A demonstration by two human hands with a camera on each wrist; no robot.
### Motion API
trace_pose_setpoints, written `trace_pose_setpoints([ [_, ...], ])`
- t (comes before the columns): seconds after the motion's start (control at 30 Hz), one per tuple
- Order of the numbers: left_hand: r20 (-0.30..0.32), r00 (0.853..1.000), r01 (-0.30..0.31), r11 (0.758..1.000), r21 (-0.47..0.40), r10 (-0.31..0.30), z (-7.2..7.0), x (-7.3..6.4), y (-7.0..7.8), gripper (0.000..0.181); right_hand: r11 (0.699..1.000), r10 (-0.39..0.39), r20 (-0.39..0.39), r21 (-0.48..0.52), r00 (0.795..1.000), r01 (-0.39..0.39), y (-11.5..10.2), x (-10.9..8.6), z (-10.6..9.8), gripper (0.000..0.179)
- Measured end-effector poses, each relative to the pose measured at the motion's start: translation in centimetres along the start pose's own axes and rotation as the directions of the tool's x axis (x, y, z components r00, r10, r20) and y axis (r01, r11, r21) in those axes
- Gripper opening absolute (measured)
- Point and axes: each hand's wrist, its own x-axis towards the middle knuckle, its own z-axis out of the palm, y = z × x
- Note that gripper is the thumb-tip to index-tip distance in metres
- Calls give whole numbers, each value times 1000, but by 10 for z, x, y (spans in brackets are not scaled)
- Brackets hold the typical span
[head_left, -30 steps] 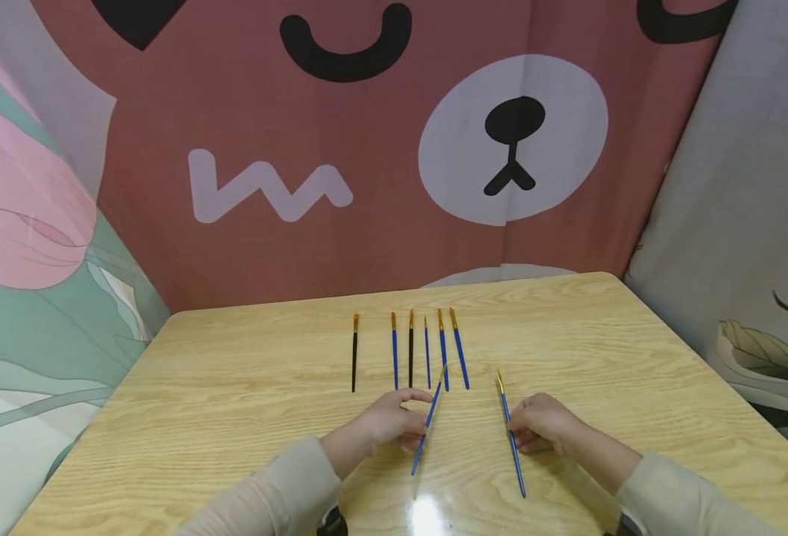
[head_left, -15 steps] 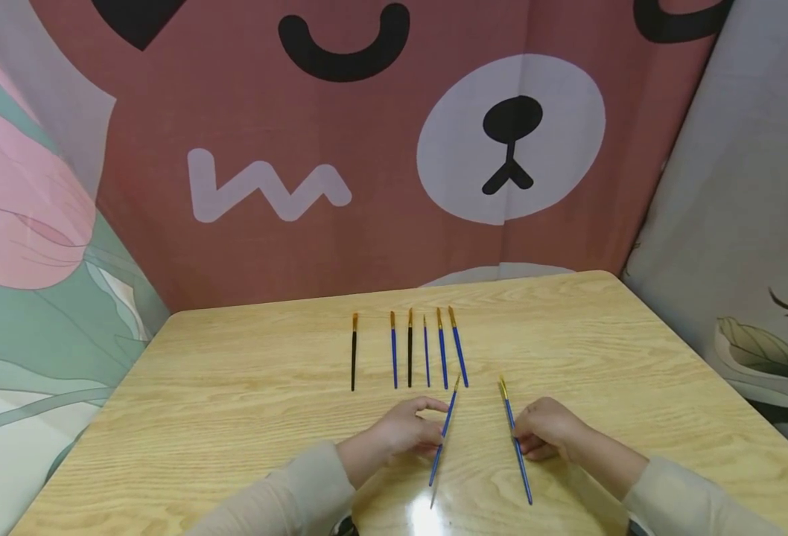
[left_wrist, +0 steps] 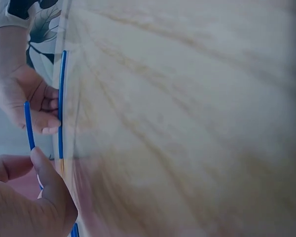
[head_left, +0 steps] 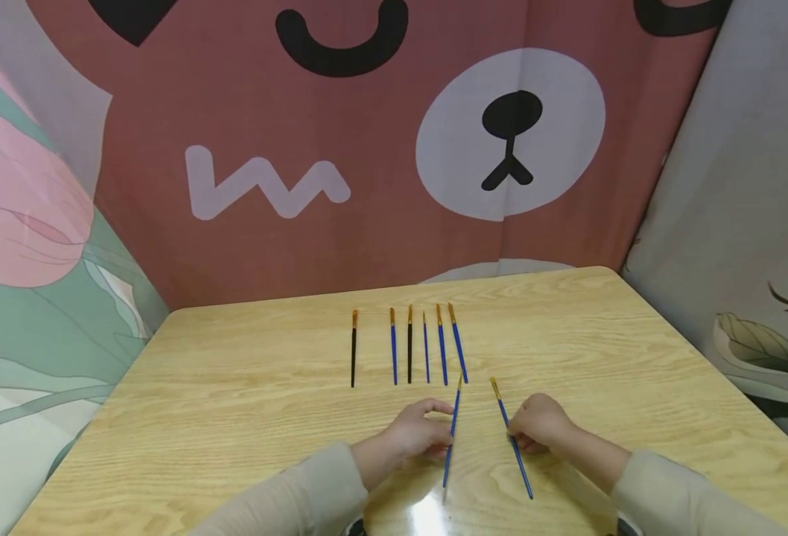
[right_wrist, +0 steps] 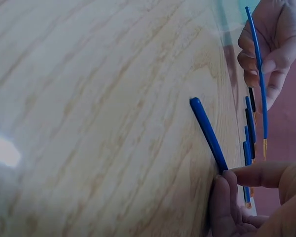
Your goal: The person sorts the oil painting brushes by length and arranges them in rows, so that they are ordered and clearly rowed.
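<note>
My left hand [head_left: 421,430] pinches a thin blue paintbrush [head_left: 453,432] by its handle, bristles pointing away from me; in the right wrist view this paintbrush [right_wrist: 259,69] is held above the table. A second blue paintbrush [head_left: 515,450] is pinched between the thumb and fingers of my right hand [head_left: 543,423], its handle slanting toward the near right. In the right wrist view its handle end [right_wrist: 207,131] lies close over the table. Beyond both hands lies a row of paintbrushes: a black paintbrush [head_left: 353,357] at the left, another black paintbrush [head_left: 410,353], and several blue ones [head_left: 459,350].
The brushes are on a light wood-grain table [head_left: 246,402]. Behind its far edge hangs a brown cloth [head_left: 380,253] with a bear face. A grey curtain [head_left: 729,186] stands at the right and a floral one [head_left: 18,223] at the left.
My left hand has moved right with its paintbrush, which now stands more upright in the head view. The right hand's paintbrush has tilted further, its bristle end shifting left. The row lies still.
</note>
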Motion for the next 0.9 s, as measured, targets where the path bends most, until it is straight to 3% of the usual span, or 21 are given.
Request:
trace_pose_setpoints([
  [0.33,-62,998,-6,1000,-9,5,13,1,-2,40,1000,8,-6,2,1000,-8,1,-2,0,11],
  [0.57,-109,994,21,1000,-17,-23,26,2,0,38,1000,6,0,27,1000,-6,3,-2,-1,11],
  [0.9,-197,980,40,989,144,-11,43,5,8,28,999,16,10,40,1000,-17,6,0,-1,4],
])
